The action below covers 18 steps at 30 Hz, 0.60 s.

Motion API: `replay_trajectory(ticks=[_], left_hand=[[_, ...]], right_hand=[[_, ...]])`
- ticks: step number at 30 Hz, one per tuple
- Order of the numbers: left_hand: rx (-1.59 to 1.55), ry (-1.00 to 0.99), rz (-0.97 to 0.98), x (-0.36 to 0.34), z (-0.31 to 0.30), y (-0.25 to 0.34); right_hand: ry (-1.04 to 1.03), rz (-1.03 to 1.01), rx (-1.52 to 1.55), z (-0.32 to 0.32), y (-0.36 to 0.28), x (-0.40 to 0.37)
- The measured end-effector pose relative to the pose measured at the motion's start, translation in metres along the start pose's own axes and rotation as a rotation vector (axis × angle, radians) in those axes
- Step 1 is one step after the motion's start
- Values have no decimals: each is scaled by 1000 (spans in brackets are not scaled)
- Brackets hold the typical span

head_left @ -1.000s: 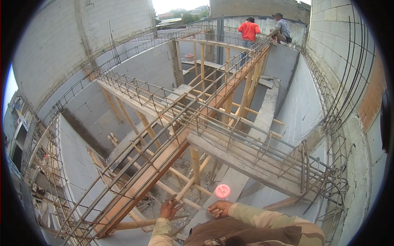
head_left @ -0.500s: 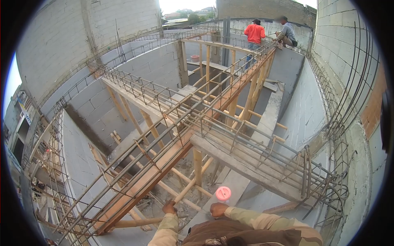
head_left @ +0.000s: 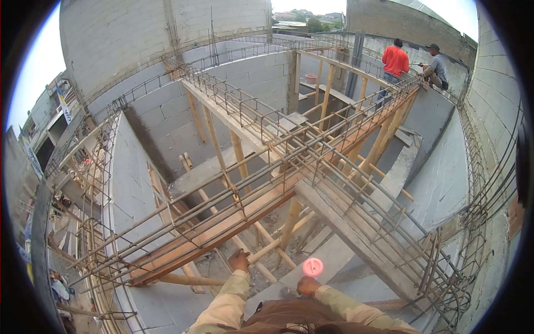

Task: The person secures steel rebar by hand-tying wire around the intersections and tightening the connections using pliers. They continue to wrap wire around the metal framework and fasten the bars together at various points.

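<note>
My left hand (head_left: 240, 260) is held out low in front of me, its fingers curled. Whatever may be inside it is too small to make out. Behind it in the view, bamboo poles (head_left: 263, 251) cross below the beam. My right hand (head_left: 307, 285) is closed at a cup with a pink lid (head_left: 312, 267), which sits just above the knuckles; most of the cup's body is hidden. Ahead of both hands runs a wooden beam form (head_left: 222, 227) with a cage of steel bars (head_left: 245, 186) over it.
A second form board (head_left: 356, 239) with rebar crosses toward the right. Bent bar ends (head_left: 439, 267) stick up there. Grey block walls (head_left: 153, 206) surround a deep drop with bamboo props (head_left: 239, 153). Two people, one in a red shirt (head_left: 395, 60), are at the far corner.
My view has turned left, so the structure appears shifted right. The pink-lidded cup has stayed with my right hand. My left hand has risen slightly in view.
</note>
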<state>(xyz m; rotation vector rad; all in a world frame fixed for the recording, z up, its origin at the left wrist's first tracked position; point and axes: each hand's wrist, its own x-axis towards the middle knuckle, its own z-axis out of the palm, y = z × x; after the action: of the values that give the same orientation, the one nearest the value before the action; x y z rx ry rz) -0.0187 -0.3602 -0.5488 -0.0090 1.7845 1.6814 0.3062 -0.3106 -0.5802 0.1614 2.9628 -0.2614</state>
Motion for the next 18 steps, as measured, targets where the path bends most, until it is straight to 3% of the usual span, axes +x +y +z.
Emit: replay_trajectory(ticks=[1,2,4,5,6,7,8,10,11,12,14,15,16,18], left_hand=[[58,81,-33,-5,-2,10],[49,94,-36,1,-7,5],[4,209,-35,52,-28,-34],[350,-10,94,93,-50,-70],[655,-183,293,124,-68,-95],[275,-168,-85,107,-62,-77],[-112,-103,-389,85,-49,-47],[-218,-142,-475,64,-36,-18],[-235,-139,-484,54,-28,-3],[-251,-125,-502,54,-22,7],[-296,-81,-553,52,-12,22],[-302,-81,-553,54,-11,20],[-414,-95,-628,57,-9,17],[-533,-115,-704,61,-8,11]], right_hand=[[-27,368,198,-20,-5,-2],[-35,354,195,-37,-6,-2],[510,1207,1383,-68,-3,-2],[505,1206,1379,-93,-6,-5],[564,974,1664,-120,-11,-10],[616,715,1931,-143,-17,-15],[611,720,1930,-162,-23,-19],[25,439,1698,-185,-34,-23],[-162,383,1472,-172,-29,-20],[-163,386,1470,-149,-23,-19],[1,339,437,-90,-11,-23],[-10,692,454,-74,-7,-25],[-12,691,449,-71,2,-26],[263,1102,499,-67,18,-31]])
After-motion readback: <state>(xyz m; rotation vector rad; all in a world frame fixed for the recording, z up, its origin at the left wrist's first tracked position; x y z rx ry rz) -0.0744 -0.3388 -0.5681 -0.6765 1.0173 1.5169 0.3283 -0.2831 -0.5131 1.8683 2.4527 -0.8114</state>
